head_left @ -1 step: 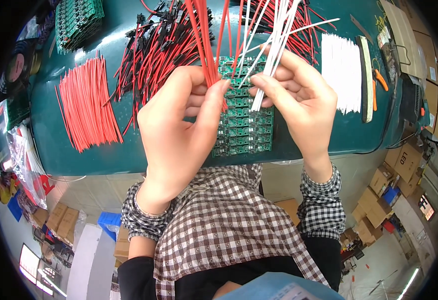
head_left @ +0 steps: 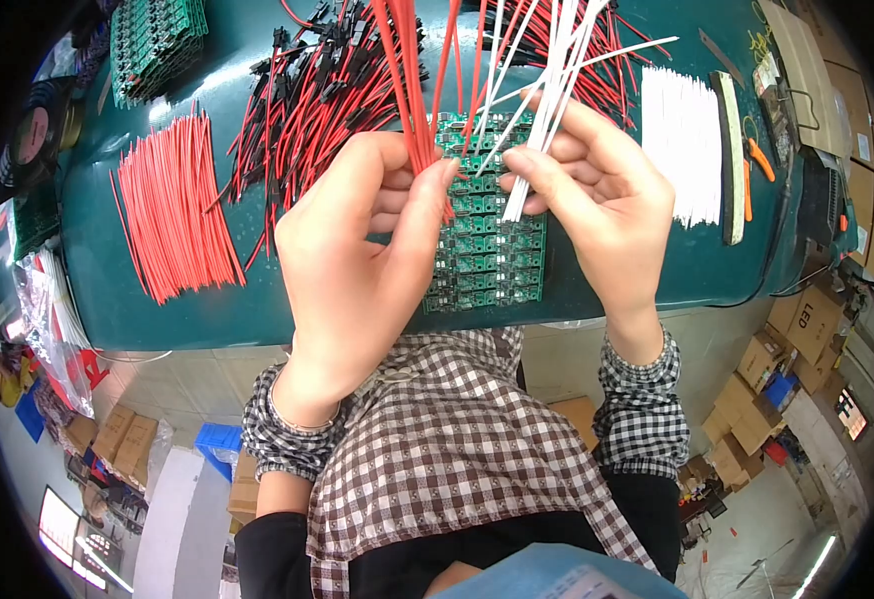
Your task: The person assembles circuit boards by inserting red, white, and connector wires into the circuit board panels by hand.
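My left hand (head_left: 357, 250) pinches a bunch of red wires (head_left: 407, 90) between thumb and fingers. Between the thumb and fingers of my right hand (head_left: 602, 200) is a bunch of white wires (head_left: 555, 90), their lower ends pointing down past the fingertips. Both hands are over a panel of green circuit boards (head_left: 487, 260) lying near the table's front edge. A few red and white wires stand up from the panel's far part, between my hands. Whether the held wires touch the boards is hard to tell.
Loose red wires (head_left: 177, 210) lie in a flat pile at left, white wires (head_left: 679, 150) at right. Behind are red-and-black cables with black connectors (head_left: 322, 90). Stacked circuit boards (head_left: 157, 45) sit far left. Beside the white wires are a dark strip (head_left: 728, 160) and an orange-handled tool (head_left: 760, 160).
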`<state>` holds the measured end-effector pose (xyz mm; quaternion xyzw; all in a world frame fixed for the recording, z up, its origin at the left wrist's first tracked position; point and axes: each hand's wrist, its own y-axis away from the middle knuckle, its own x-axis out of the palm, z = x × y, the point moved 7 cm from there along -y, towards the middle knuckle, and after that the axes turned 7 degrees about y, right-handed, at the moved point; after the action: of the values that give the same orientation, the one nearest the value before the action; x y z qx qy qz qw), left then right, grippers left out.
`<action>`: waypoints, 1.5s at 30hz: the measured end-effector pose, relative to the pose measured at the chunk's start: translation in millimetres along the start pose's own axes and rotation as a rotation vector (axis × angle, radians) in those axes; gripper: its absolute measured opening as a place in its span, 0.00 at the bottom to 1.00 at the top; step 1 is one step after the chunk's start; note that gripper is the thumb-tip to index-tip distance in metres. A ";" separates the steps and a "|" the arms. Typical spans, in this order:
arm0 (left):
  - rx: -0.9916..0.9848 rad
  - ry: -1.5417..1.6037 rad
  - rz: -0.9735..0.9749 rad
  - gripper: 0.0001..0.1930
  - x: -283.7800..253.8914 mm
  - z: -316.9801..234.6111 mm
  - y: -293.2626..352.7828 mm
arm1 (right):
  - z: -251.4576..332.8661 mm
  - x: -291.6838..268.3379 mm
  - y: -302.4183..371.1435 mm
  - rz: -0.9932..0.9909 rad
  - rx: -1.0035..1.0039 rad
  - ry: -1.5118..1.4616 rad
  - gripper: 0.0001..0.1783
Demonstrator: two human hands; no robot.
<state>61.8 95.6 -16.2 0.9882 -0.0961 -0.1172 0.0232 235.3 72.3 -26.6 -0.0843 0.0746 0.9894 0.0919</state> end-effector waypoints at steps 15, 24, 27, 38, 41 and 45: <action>0.096 0.011 0.006 0.06 10.3 -12.3 -4.0 | 1.9 -18.3 5.3 -0.073 0.032 -0.150 0.09; 0.024 0.057 0.054 0.11 -0.3 -4.2 1.5 | 4.2 -8.7 -3.0 -0.034 -0.151 0.008 0.11; 0.008 0.131 0.021 0.11 -6.9 -1.8 -0.1 | 5.2 -12.5 -3.6 -0.062 -0.153 -0.015 0.10; -0.053 0.180 -0.004 0.06 -3.1 -0.3 4.6 | -5.8 -16.8 9.5 -0.128 -0.227 0.042 0.07; -0.075 0.172 -0.027 0.05 -7.7 -0.3 7.1 | -5.1 -9.1 9.5 -0.086 -0.222 0.044 0.08; -0.084 0.190 -0.025 0.05 -9.0 -4.2 7.5 | 2.4 -8.0 12.9 -0.161 -0.311 0.130 0.07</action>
<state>52.8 90.2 -9.5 0.9941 -0.0764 -0.0274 0.0720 240.2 58.8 -21.1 -0.1672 -0.0805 0.9709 0.1517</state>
